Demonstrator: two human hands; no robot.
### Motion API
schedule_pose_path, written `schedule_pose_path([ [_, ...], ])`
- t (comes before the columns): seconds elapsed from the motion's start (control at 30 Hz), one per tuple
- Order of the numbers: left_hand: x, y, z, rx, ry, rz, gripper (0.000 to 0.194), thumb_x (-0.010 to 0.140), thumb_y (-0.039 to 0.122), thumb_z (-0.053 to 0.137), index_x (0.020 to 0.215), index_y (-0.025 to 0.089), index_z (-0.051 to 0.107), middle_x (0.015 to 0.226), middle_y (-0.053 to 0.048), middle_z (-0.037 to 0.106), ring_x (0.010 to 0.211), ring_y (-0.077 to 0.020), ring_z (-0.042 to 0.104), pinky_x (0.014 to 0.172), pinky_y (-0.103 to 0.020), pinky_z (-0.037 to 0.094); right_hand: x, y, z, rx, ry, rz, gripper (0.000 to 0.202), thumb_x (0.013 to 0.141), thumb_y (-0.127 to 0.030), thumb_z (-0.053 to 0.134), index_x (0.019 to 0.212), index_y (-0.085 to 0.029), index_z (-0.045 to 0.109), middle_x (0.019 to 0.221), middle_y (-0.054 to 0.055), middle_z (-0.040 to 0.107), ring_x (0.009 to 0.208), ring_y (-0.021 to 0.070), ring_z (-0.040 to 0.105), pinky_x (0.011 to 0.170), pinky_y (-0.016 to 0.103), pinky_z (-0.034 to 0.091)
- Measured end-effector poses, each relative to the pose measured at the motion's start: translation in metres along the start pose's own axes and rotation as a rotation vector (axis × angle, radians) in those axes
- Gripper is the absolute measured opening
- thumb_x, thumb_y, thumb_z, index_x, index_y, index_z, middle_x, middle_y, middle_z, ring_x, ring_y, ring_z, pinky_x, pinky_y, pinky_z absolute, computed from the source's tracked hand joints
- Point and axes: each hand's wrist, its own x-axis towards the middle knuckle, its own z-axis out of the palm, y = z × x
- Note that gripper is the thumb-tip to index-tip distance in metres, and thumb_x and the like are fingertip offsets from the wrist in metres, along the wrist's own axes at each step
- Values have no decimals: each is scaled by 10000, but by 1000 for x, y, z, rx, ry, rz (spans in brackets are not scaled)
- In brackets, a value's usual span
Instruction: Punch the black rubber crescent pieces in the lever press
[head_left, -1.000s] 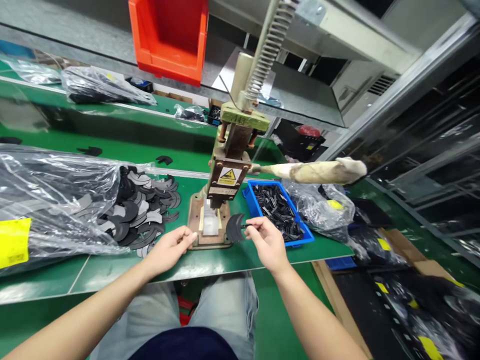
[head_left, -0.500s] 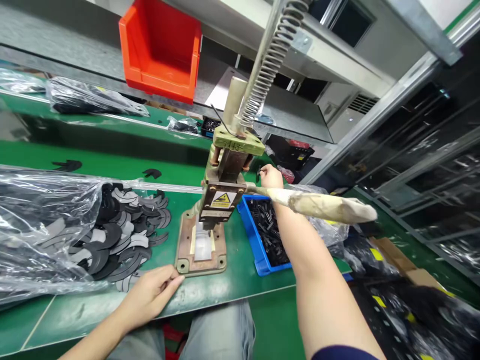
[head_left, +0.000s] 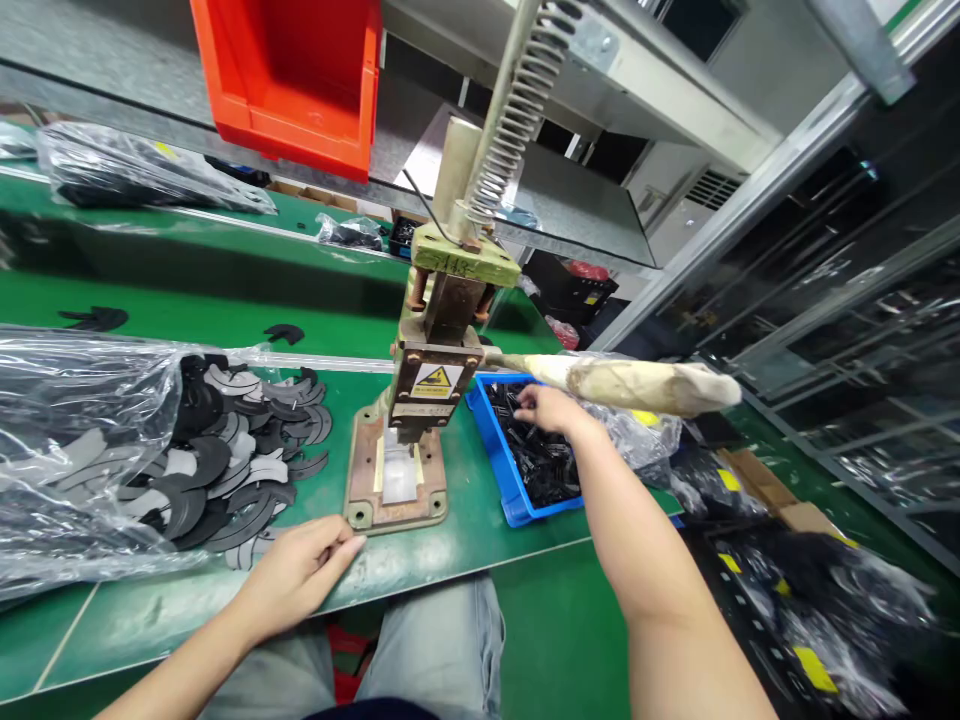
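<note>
My left hand (head_left: 313,565) rests at the bench's front edge, fingers loosely curled with nothing visible in them, the thumb tip by the near-left corner of the hand press's base (head_left: 367,515). My right hand (head_left: 553,408) is over the blue tray (head_left: 516,508), below the press lever (head_left: 637,382). Its fingers are bent and apart, just above or touching the small black plastic parts (head_left: 536,455) in the tray. The press head (head_left: 435,385) is raised, above a light metal plate (head_left: 399,478) on the base.
Left of the press, curved black and grey pieces (head_left: 240,465) spill from a clear plastic bag (head_left: 75,480). Two stray dark pieces lie farther back, one a curved piece (head_left: 283,333). An orange bin (head_left: 292,100) sits on the shelf above. Bagged parts (head_left: 817,610) stand at the right.
My right hand has come back from behind the lever, where a small dark part was at its fingers, to above the blue tray. My left hand stays by the base corner.
</note>
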Motion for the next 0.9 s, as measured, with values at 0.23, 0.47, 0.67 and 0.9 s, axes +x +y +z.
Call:
schedule_pose_path([
  [0.23,0,7,-2,12,-5,-21,348,1038,462,537,792,232,628,718,2,658,666,-168,611,663,-274,456,-71,1,20,-274,-400,23,400,979,-454,657,1274,-185,645,1303,93,674,1160,218,671,1024,468,590],
  [0.47,-3,8,0,24,-19,-48,330,1030,465,555,813,231,638,731,16,647,676,-161,609,678,-264,438,-83,-3,23,-383,-350,115,450,979,-466,653,1326,-182,615,1316,99,665,1169,228,671,1020,478,592],
  [0.67,-4,7,0,40,-23,-60,336,1029,475,553,817,231,646,732,17,649,679,-163,605,681,-266,431,-83,-7,26,-335,-346,130,409,979,-448,659,1287,-180,638,1313,96,668,1166,222,671,1013,466,597],
  [0.9,-6,9,0,3,-3,-59,344,1038,477,544,825,227,648,735,17,640,684,-158,594,688,-270,426,-86,-2,4,-73,-126,111,395,986,-451,644,1279,-187,642,1315,94,667,1186,223,659,1045,477,576],
])
